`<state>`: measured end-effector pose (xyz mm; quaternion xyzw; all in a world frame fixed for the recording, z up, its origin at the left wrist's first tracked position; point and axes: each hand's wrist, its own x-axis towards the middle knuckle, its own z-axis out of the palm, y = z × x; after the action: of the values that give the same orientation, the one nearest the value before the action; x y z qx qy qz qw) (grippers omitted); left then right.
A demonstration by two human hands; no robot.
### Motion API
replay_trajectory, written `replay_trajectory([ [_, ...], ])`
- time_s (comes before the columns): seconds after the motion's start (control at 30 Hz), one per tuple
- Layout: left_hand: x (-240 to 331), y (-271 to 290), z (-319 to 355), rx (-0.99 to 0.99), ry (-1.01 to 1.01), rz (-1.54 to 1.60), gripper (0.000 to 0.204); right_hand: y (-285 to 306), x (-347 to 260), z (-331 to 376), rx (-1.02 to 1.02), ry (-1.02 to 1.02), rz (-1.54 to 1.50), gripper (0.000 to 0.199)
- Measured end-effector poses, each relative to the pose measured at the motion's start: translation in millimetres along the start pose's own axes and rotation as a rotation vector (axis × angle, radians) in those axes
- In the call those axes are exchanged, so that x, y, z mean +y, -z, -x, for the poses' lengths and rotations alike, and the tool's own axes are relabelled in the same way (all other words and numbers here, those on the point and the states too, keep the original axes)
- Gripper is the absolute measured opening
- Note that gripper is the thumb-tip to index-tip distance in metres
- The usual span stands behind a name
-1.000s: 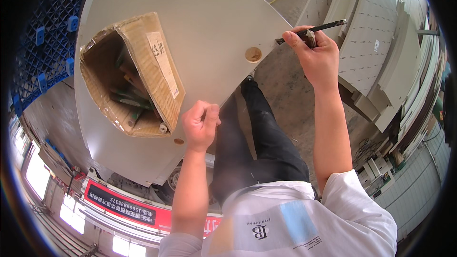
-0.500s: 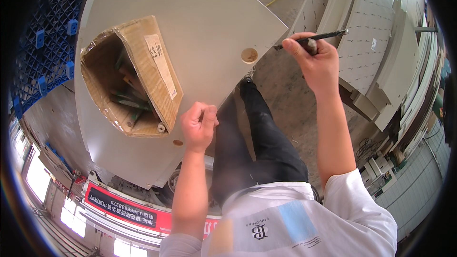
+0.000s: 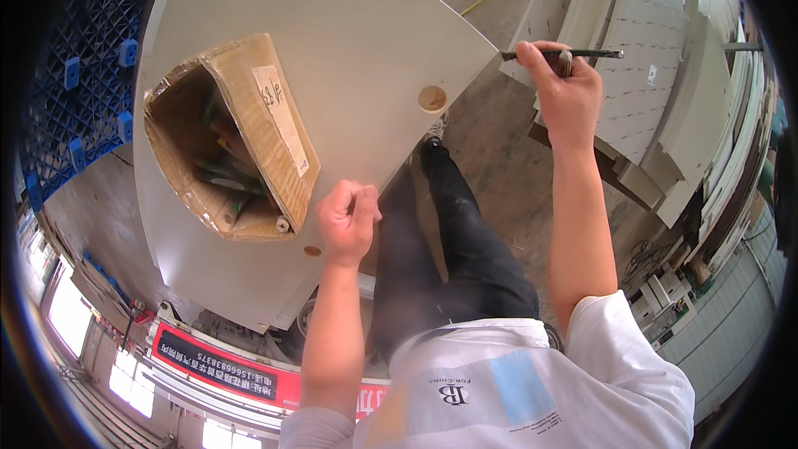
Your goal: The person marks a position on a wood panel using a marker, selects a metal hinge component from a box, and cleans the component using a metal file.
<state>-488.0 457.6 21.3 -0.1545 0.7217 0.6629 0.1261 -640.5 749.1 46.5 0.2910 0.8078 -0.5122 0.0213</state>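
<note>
At the right-hand corner of a pale panel (image 3: 366, 41), a slender dark tool (image 3: 600, 54) is held pinched in the right hand (image 3: 569, 101), its shaft nearly level. Over the last half second the tool has been lifted and levelled, and its tip, seen then off the panel's edge nearer a large round recess (image 3: 432, 100), is now brought right beside the corner. The work is thereby judged to be centred more on the corner than on the recess; whether the panel is touched by the tip cannot be told from this wide view. The left hand (image 3: 347, 223) is kept in the same closed fist, nothing seen in it, beside an open cardboard box (image 3: 289, 120) that is left in place on the panel.
</note>
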Motion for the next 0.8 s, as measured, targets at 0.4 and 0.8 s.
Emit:
replay_trajectory([
  [0.4, 2.0, -0.2, -1.0, -0.001, -0.026, -0.044, 0.035, -8.2, -2.1, 2.3, 0.043, 0.124, 0.011, 0.012],
  [0.8, -0.3, -0.7, 0.8, -0.008, -0.014, -0.002, 0.038, -14.3, 30.7, 35.8, -0.244, 0.089, -0.246, 0.011],
])
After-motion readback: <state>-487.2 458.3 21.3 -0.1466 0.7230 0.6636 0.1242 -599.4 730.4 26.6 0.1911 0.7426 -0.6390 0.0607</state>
